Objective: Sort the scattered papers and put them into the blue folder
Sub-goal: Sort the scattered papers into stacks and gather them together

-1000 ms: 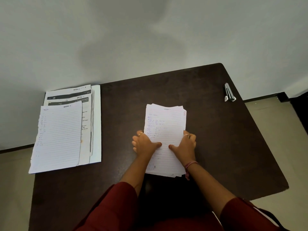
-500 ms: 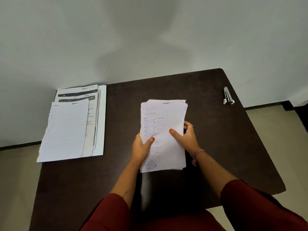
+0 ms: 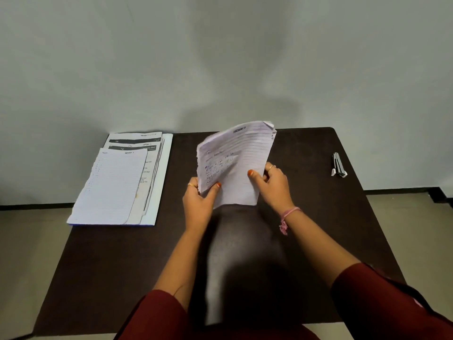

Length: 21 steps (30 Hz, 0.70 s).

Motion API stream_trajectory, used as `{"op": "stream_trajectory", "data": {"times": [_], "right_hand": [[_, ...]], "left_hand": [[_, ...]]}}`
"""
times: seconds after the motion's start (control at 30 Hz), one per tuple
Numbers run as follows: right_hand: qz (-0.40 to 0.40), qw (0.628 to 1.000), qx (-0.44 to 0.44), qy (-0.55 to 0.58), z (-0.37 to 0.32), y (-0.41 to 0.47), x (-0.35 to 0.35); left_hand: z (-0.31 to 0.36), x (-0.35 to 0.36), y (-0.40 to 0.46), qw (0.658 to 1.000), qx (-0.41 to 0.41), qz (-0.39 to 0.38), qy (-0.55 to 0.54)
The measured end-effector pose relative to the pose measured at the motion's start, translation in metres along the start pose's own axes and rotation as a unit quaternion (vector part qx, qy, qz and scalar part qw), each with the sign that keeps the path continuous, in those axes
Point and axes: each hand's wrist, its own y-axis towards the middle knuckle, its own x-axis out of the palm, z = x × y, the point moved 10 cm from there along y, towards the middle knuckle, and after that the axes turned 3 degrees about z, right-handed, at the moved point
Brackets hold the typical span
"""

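Both: left hand point(image 3: 199, 202), right hand point(image 3: 274, 184) grip paper stack point(image 3: 239, 160) edges | raised above table point(image 3: 306, 217)

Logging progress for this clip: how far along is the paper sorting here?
Partly done: one pile of papers already lies on the open folder at the table's left. In hand: both the left hand and right hand grip a second stack, lifted off the table. Left: add it and close the folder.
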Motion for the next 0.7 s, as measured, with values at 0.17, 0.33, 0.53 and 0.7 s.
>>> {"op": "stream_trajectory", "data": {"times": [0.17,0.33,0.53,0.7], "right_hand": [[-0.048,0.999,-0.017,-0.019,0.011,-0.017,0.011],[-0.127,0.991,-0.004,-0.043,0.024,-0.034,0.024],[-0.120,0.989,-0.021,-0.084,0.017,-0.037,0.025],[-0.086,0.988,-0.060,-0.117,0.000,-0.030,0.018]], "left_hand": [[-0.013,-0.007,-0.013,0.999,-0.012,0.024,-0.033],[-0.031,-0.012,-0.027,0.995,-0.043,0.063,-0.065],[-0.039,-0.018,-0.031,0.992,-0.046,0.087,-0.076],[-0.031,-0.030,-0.031,0.991,-0.040,0.108,-0.070]]}}
